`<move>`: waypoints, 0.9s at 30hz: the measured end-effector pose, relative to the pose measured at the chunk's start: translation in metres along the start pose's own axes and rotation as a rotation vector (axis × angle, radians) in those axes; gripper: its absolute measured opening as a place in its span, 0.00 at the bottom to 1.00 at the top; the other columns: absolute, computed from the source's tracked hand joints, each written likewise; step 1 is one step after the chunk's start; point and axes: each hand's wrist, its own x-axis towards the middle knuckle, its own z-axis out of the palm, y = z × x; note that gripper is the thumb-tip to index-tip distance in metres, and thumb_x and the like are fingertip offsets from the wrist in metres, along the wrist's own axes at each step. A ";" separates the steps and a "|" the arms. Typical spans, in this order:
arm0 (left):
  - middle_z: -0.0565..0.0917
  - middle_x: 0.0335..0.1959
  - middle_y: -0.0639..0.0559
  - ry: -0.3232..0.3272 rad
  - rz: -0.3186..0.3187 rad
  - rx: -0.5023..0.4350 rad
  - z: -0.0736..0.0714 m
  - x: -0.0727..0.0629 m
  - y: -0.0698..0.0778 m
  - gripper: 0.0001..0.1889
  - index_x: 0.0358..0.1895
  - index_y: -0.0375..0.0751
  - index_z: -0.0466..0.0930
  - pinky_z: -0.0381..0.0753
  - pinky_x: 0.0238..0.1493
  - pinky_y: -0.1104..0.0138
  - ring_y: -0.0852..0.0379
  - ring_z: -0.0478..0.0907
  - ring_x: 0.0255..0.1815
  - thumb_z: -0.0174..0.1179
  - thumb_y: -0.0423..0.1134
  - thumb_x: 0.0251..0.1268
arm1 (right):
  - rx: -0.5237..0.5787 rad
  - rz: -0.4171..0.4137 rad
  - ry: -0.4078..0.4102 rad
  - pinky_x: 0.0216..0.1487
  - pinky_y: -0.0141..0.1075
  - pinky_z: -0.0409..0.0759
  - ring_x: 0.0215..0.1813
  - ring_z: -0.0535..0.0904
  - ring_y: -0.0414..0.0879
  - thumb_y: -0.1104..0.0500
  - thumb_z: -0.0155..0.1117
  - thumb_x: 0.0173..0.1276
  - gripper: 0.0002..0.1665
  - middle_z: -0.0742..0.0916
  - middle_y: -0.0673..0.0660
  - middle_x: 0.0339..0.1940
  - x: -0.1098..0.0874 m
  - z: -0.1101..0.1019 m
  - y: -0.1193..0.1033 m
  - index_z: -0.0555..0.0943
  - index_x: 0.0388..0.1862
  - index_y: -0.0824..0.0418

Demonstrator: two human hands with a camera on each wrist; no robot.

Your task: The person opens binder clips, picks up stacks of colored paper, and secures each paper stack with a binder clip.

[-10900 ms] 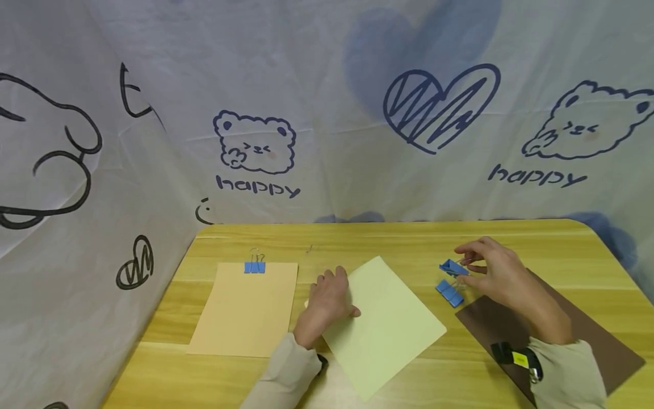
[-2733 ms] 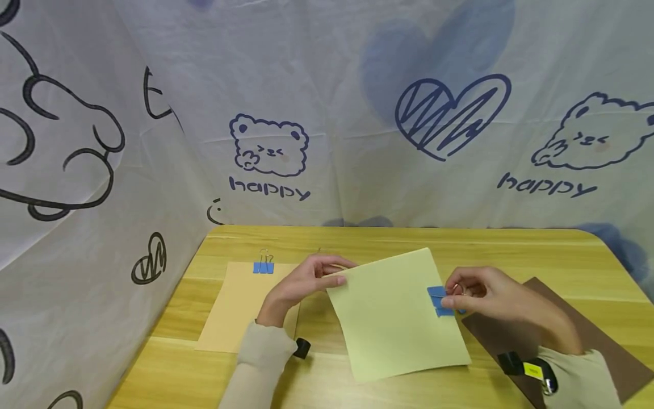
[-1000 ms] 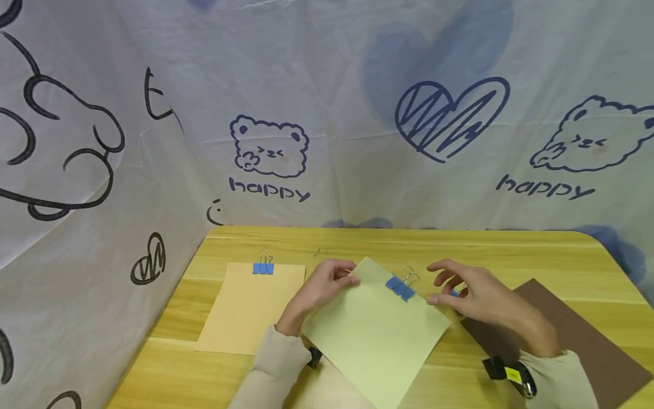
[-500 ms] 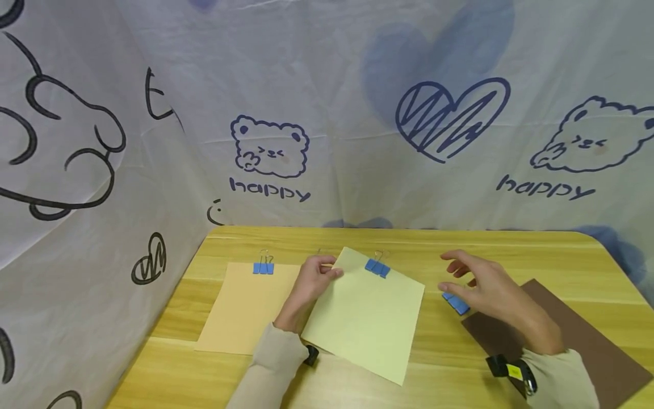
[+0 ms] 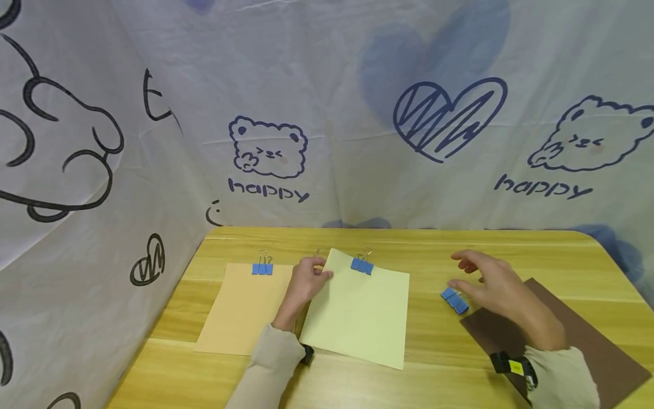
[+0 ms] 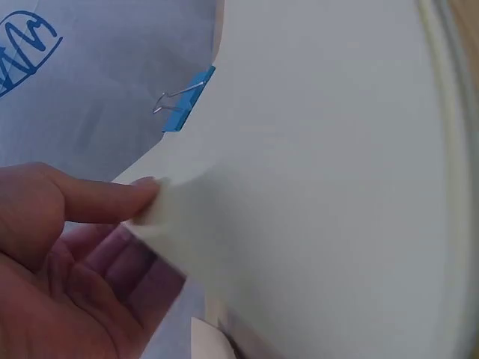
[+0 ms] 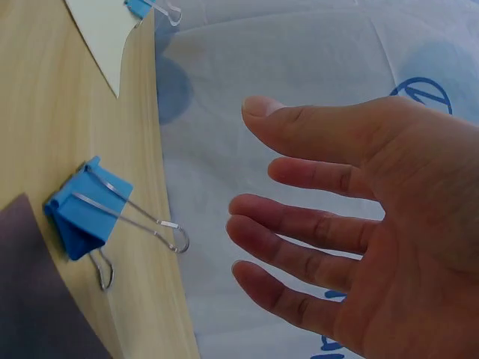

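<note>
The left hand (image 5: 306, 284) is pinching pale yellow paper (image 5: 360, 315) while the right hand (image 5: 503, 289) is hovering loosely

The left hand is gripping one far corner of the squarish paper between thumb and fingers, and that corner is bending slightly at the thumb. Just to the right of this hand, a blue metal binder clip with silver wire handles (image 5: 361, 266) is clasping the paper's far edge. Left of the same hand, a light orange paper sheet (image 5: 240, 312) is lying on the yellow wood-grain surface (image 5: 434, 355), a second blue binder clip (image 5: 262, 269) biting its far edge.

The right hand is holding nothing; its fingers are bending gently and its thumb is standing apart from them. Near its thumb tip, a loose blue binder clip (image 5: 455, 301) is resting on the surface, its wire handles showing. Beneath the right hand and forearm, a dark brown rectangular sheet (image 5: 610, 369) is lying slantwise. Beyond both hands, white cloth printed with blue hearts and bears (image 5: 352, 159) is hanging.
</note>
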 end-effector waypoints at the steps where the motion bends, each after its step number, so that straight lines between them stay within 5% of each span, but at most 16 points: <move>1: 0.83 0.28 0.46 -0.008 0.000 0.027 0.000 0.000 -0.001 0.07 0.44 0.29 0.85 0.70 0.23 0.69 0.60 0.71 0.22 0.65 0.29 0.69 | -0.006 0.001 0.005 0.48 0.58 0.83 0.52 0.81 0.62 0.57 0.75 0.67 0.31 0.85 0.67 0.55 0.000 0.000 0.001 0.77 0.64 0.69; 5: 0.72 0.20 0.52 -0.047 -0.009 0.181 -0.001 -0.003 -0.002 0.03 0.37 0.33 0.80 0.63 0.22 0.67 0.58 0.63 0.19 0.65 0.30 0.68 | -0.017 0.009 0.013 0.48 0.58 0.82 0.52 0.81 0.63 0.58 0.75 0.66 0.31 0.84 0.68 0.55 -0.001 0.002 0.006 0.77 0.64 0.69; 7: 0.74 0.22 0.51 -0.057 -0.033 0.268 -0.002 -0.004 -0.001 0.04 0.39 0.35 0.80 0.65 0.22 0.64 0.55 0.67 0.20 0.65 0.32 0.68 | -0.019 0.015 0.010 0.48 0.58 0.82 0.52 0.81 0.63 0.58 0.75 0.67 0.31 0.84 0.68 0.55 -0.001 0.003 0.008 0.77 0.64 0.69; 10: 0.86 0.40 0.44 -0.044 -0.084 0.379 -0.001 -0.007 0.003 0.16 0.56 0.36 0.81 0.78 0.29 0.56 0.46 0.82 0.33 0.67 0.35 0.67 | -0.015 0.024 -0.003 0.49 0.58 0.81 0.52 0.81 0.63 0.57 0.75 0.67 0.31 0.84 0.68 0.55 -0.002 0.004 0.010 0.77 0.63 0.70; 14: 0.85 0.55 0.37 -0.028 -0.126 0.478 -0.001 -0.009 0.005 0.27 0.66 0.34 0.76 0.82 0.40 0.47 0.37 0.84 0.44 0.70 0.37 0.66 | -0.012 0.040 -0.024 0.48 0.58 0.82 0.52 0.81 0.63 0.57 0.75 0.67 0.30 0.85 0.69 0.53 -0.002 0.007 0.014 0.77 0.63 0.70; 22: 0.85 0.45 0.34 -0.053 -0.123 0.432 -0.001 -0.007 0.004 0.37 0.70 0.36 0.66 0.75 0.24 0.58 0.45 0.79 0.28 0.75 0.32 0.58 | -0.025 0.057 -0.039 0.46 0.56 0.83 0.48 0.82 0.62 0.57 0.74 0.68 0.26 0.86 0.68 0.47 -0.002 0.010 0.020 0.79 0.58 0.72; 27: 0.83 0.50 0.33 -0.052 -0.129 0.407 -0.001 -0.007 0.004 0.36 0.68 0.33 0.67 0.80 0.32 0.56 0.44 0.81 0.35 0.75 0.31 0.58 | -0.036 0.095 -0.069 0.43 0.55 0.83 0.46 0.82 0.63 0.56 0.73 0.68 0.22 0.86 0.66 0.44 -0.002 0.013 0.023 0.81 0.51 0.73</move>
